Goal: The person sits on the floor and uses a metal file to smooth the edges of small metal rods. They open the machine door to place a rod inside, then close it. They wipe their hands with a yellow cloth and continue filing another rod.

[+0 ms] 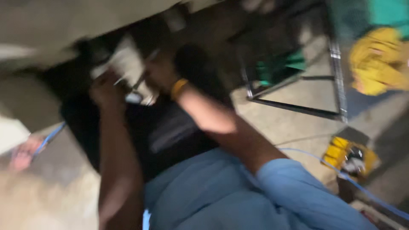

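Observation:
The whole head view is motion-blurred. Both my arms reach up into a dark recess under a pale body panel (51, 25). My left hand (105, 90) is curled against a whitish metal part (125, 64); its grip is too smeared to read. My right hand (159, 72), with a yellow band (179, 87) on the wrist, is closed around a slim silvery tool (142, 81) that touches the same part. My blue trousers (221, 196) fill the bottom of the frame.
A black metal frame (298, 108) stands on the concrete floor (289, 127) to the right, with something green (281, 68) inside it. Yellow cloth (375, 64) lies far right. A yellow-and-black device (349, 157) and a blue hose (370, 194) lie nearby. A pinkish shape with a blue strap (25, 153) shows at left.

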